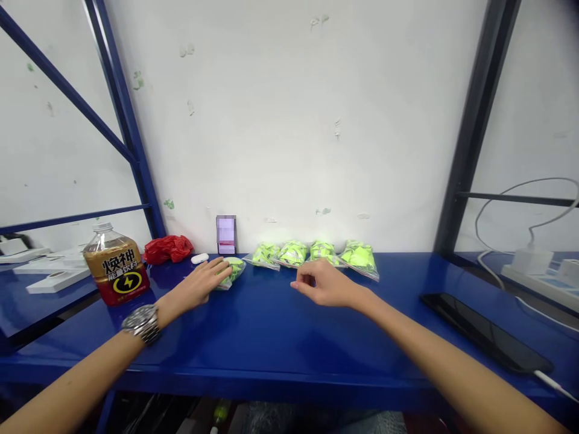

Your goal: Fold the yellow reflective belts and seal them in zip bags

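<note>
At the far left of the blue worktop (262, 343), pale flat objects (58, 280) lie beyond a bottle (116, 268) with a gold and red label, which stands upright. Next comes a crumpled red plastic bag (167, 249) near the wall (289, 120), then a small white case (199, 258). The left hand (208, 278), with a metal watch (142, 323) at its wrist, reaches forward, palm down and fingers extended, unclenched, over the near left part of a clear packet (237, 265) of yellow-green material; whether it presses on it I cannot tell. Behind that hand a phone (227, 235) leans upright, its screen lit. Further right, four similar packets (293, 253) lie in a row along the wall. The right hand (326, 284) hangs in front of them, fingers curled inward; whether anything is inside it cannot be told. Beyond its forearm lies a black phone (486, 331) with a white cable plugged in, then a white power strip (554, 282) carrying a charger (532, 263).
</note>
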Tool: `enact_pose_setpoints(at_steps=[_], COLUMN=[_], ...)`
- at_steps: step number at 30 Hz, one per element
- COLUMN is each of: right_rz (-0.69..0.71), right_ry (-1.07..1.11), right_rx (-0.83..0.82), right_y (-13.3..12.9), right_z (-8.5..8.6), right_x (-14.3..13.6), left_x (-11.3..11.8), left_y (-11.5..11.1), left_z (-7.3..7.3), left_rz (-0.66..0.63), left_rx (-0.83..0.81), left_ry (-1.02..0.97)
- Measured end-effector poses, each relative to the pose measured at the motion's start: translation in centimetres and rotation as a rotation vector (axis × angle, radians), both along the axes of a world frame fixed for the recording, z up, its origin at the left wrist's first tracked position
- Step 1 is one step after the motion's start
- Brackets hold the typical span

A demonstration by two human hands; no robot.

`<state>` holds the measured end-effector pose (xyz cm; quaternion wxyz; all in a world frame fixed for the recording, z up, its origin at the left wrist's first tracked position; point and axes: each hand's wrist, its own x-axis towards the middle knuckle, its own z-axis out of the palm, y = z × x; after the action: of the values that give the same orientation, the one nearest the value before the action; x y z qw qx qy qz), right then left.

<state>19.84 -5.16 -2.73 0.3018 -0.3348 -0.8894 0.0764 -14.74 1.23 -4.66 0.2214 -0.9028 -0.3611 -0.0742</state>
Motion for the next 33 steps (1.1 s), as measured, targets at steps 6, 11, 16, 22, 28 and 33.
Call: enact_pose_setpoints(at_steps=[6,11,16,22,28,33], right_rz=[0.030,0.025,0.016,0.011,0.011,0.017], right_ry=[-0.163,-0.231,-0.270,-0.271,-0.255,-0.234], right_rx=[-0.008,-0.007,0.003,0.014,-0.020,-0.033], right_y=[0.4,1.0,1.9,1.7,1.8,1.5], right_z=[-2.4,-3.9,-5.0,-5.5,-5.8,-5.8], right_x=[-1.7,-2.4,-2.7,-2.2,-1.8,-1.7], left_x=[2.1,3.2,3.6,5.3,3.7,0.6], left_y=[6.9,9.9,10.9,8.6,8.8,12.7], left_z=[-2.3,-3.9,-4.6,-4.1,-2.1,-1.2], left_rz=[0.026,-0.053,-0.121,-0.073,0.352,0.701], left_rx=[0.092,0.132,0.102,0.082,0.107,0.042], left_ry=[-0.055,-0.156,-0.266,-0.346,-0.892,-1.148])
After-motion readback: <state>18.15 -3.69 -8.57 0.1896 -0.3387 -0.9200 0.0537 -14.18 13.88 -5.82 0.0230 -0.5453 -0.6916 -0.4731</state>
